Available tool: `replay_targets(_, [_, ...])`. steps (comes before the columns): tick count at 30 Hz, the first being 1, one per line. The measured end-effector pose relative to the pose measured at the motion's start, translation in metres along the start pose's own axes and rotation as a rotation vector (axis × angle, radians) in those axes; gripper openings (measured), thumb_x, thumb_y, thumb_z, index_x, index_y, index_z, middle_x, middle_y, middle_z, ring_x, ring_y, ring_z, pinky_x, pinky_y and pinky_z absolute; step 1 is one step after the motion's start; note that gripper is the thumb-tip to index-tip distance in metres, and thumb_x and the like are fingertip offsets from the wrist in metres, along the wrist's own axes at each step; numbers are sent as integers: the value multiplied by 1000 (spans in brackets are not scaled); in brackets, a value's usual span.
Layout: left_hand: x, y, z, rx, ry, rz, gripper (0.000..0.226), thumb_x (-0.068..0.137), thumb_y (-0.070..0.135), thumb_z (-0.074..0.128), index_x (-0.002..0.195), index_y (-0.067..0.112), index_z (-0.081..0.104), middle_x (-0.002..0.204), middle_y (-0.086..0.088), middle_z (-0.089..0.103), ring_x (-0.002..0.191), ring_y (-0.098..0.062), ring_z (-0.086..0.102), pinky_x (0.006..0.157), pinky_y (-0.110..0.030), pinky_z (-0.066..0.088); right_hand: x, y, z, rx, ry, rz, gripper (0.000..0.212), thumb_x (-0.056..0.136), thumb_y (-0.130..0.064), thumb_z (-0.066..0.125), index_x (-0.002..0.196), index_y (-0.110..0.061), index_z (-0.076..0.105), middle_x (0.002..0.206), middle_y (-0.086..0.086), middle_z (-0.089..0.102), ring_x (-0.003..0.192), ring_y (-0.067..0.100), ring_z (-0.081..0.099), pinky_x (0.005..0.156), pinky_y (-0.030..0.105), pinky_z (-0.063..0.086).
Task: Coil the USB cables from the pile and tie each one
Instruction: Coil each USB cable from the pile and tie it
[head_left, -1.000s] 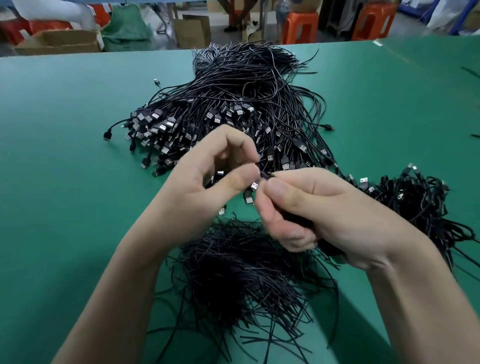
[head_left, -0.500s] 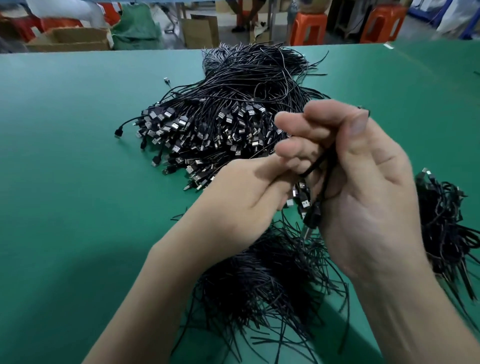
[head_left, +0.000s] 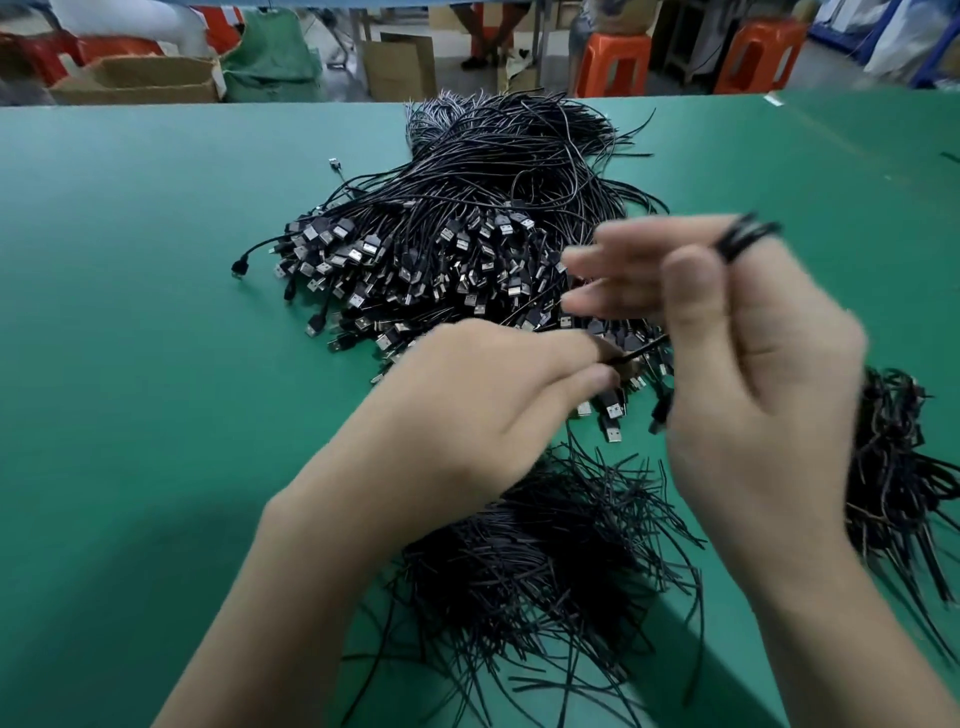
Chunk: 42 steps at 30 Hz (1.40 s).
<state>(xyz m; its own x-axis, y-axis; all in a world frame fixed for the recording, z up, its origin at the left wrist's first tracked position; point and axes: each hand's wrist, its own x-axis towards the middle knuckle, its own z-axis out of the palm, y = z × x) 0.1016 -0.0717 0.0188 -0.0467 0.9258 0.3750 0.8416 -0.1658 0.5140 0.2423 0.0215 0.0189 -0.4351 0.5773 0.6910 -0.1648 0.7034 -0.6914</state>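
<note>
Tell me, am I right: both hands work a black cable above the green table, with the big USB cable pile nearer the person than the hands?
Wrong on one point: the head view shows the USB cable pile beyond the left hand and right hand, farther away.

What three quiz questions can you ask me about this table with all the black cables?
1. True or false: the table is red.
2. The left hand pinches a black strand. What does the right hand hold up? A: a looped cable. B: scissors.
3. Fill in: the stools behind the table are ____.
Key: 1 false, it is green; 2 A; 3 orange.
</note>
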Motion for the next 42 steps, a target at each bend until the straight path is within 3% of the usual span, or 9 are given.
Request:
replay_targets(5, [-5,-9,-18,24,201,47,20,99,33,67,83,22,73,60,9,57,58,-13,51,57,-18,34,-5,12,4,-286,-307,168,39,110,-31,42,81,-17,64,62,-10,60,59,10,58,56,21,41])
replay_targets(11, [-3,-21,-8,-292,320,16,16,98,28,68,84,21,67,64,-2,49,60,-7,41,59,-15,34,-7,13,-1,579,-739,584,46,106,-35,34,87,-15,70,58,-5,42,54,12,33,55,24,29])
replay_targets(18, [2,-18,25,-504,89,-195,30,110,16,42,125,15,68,106,-15,72,98,-40,66,90,-57,55,-2,10,1,845,-326,576,30,102,-28,46,89,-20,72,61,-8,49,50,5,34,50,16,33])
replay_targets(21, [0,-10,32,-458,-50,-231,30,110,6,40,116,16,68,76,16,68,62,-7,57,62,-33,52,1,10,-1,743,-64,551,33,107,-26,44,94,-20,73,74,-5,62,56,3,43,51,13,38])
replay_targets(23, [0,2,32,-475,-79,-240,35,109,-1,41,95,22,62,62,27,56,56,7,51,91,-8,44,0,9,0,663,8,480,33,110,-24,40,99,-14,69,82,-2,70,62,7,51,56,17,44])
replay_targets(24, [0,7,32,-459,-89,-241,41,109,-1,41,84,28,56,61,24,52,56,6,48,69,3,36,0,9,0,607,23,430,32,111,-22,38,101,-11,67,86,1,73,68,10,57,61,20,49])
replay_targets(29, [3,6,20,-133,-141,-126,34,108,19,48,74,27,48,63,8,52,57,-10,47,58,-36,42,-6,16,-3,-40,-45,172,25,109,-22,45,101,-12,67,89,-5,75,84,14,73,75,29,58])
replay_targets(34, [-7,-12,-15,125,39,-77,22,99,49,55,88,40,72,69,15,67,68,-7,64,65,-37,53,-6,22,-3,-522,-429,259,39,101,-46,39,82,-20,61,62,-9,62,57,10,58,59,35,50])
replay_targets(42, [-10,-19,-23,-364,316,-168,13,72,45,85,75,33,81,67,1,74,62,-31,65,55,-46,49,-7,13,-10,453,-838,566,37,106,-31,38,93,-15,69,66,-6,40,63,12,35,60,20,32])
